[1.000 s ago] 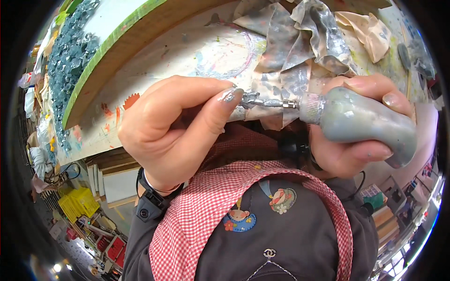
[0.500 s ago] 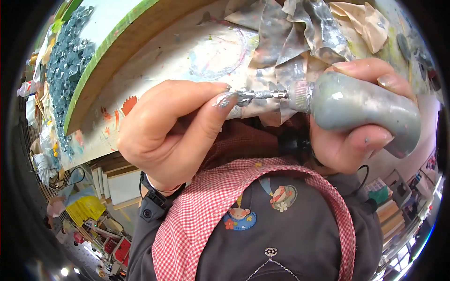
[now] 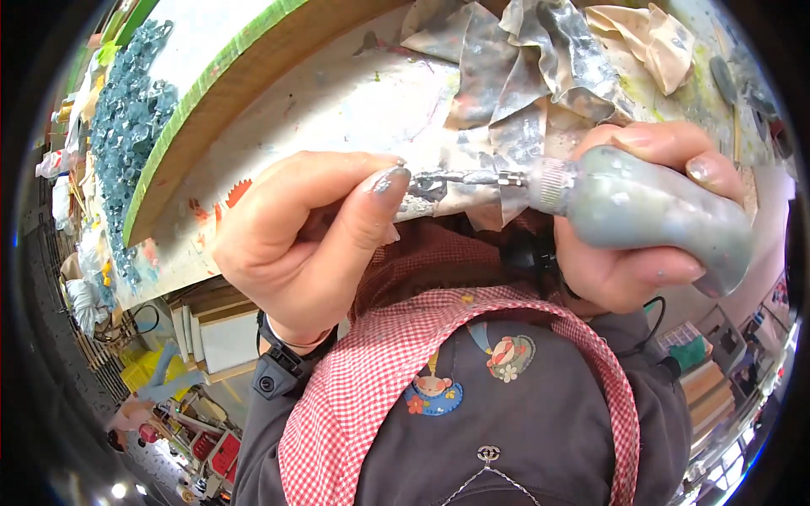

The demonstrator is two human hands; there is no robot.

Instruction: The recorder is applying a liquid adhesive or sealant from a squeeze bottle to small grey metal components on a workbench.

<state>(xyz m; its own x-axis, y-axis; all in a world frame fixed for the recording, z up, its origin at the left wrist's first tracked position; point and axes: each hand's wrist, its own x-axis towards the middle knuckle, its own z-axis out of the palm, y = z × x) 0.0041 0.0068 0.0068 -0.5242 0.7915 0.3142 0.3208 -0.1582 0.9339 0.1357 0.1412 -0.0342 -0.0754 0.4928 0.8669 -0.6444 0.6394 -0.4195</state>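
At frame centre, the right hand (image 3: 624, 253) wraps the grey bottle (image 3: 650, 215) to steady it; the left hand (image 3: 295, 236) pinches a thin metal pin (image 3: 460, 178), perhaps inside its nozzle.

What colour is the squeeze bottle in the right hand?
Pale grey-green, smeared with paint; the squeeze bottle shows best in the head view, gripped by the right hand.

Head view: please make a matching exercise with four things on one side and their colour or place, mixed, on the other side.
Things:
1. squeeze bottle
2. apron trim
3. crumpled cloth
4. glass pieces

Descriptions:
A. red and white check
B. blue-green, on the panel at far left
C. grey, held in the right hand
D. paint-stained, on the table behind the hands

Pairs: 1-C, 2-A, 3-D, 4-B
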